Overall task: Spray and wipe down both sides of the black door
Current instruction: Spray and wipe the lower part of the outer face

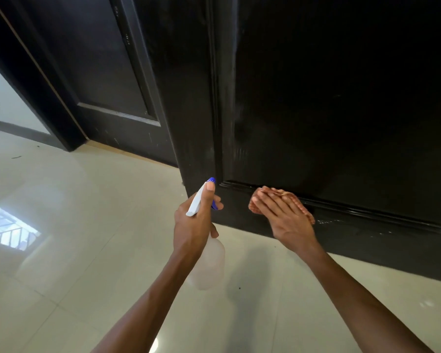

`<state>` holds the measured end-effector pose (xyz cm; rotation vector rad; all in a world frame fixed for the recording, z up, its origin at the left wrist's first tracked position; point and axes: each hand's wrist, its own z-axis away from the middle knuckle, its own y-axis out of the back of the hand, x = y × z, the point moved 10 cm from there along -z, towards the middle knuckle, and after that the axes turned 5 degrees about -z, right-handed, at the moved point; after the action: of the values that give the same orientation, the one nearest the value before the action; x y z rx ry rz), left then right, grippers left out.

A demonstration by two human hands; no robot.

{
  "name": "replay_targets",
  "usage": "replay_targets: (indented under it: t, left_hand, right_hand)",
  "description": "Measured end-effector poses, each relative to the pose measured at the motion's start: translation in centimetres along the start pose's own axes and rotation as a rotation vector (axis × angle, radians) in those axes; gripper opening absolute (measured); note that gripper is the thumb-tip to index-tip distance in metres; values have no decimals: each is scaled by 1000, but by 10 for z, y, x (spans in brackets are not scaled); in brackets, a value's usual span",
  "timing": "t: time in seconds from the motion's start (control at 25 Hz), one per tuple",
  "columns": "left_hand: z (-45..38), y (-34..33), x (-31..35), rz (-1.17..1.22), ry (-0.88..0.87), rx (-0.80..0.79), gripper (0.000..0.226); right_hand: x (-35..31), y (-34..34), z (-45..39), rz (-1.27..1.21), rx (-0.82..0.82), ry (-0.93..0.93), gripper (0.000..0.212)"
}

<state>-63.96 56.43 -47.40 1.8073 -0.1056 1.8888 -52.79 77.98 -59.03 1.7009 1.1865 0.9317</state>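
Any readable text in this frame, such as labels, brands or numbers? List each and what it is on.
None can be read.
Spray bottle in the left hand: no label shows.
Cloth under the right hand: pattern only, no words.
Black door: no sign or number.

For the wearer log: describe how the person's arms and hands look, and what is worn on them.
Both forearms are bare as far as the frame shows: no sleeves in view. The left hand and right hand wear no gloves, and no rings, watch or bracelets are visible. Fingernails look short and unpainted.
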Motion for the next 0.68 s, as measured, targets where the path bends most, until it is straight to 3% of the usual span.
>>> replay_targets:
  t: [0.16, 0.32, 0.56, 0.68]
  left_hand:
    - [6, -31, 7, 1, -18, -93, 69]
    - [7, -31, 2, -13, -23, -109, 64]
    - [4, 7, -3, -85, -46, -4, 61]
    - [2, 17, -7, -84, -41, 20, 58]
  right_hand:
    - [63, 8, 72, -7, 23, -290, 71]
    - [61, -3, 77, -81, 47, -509, 66]
    - [-61, -3, -47, -133, -12, -19, 71]
    - [-92, -9, -77, -158, -51, 122, 74]
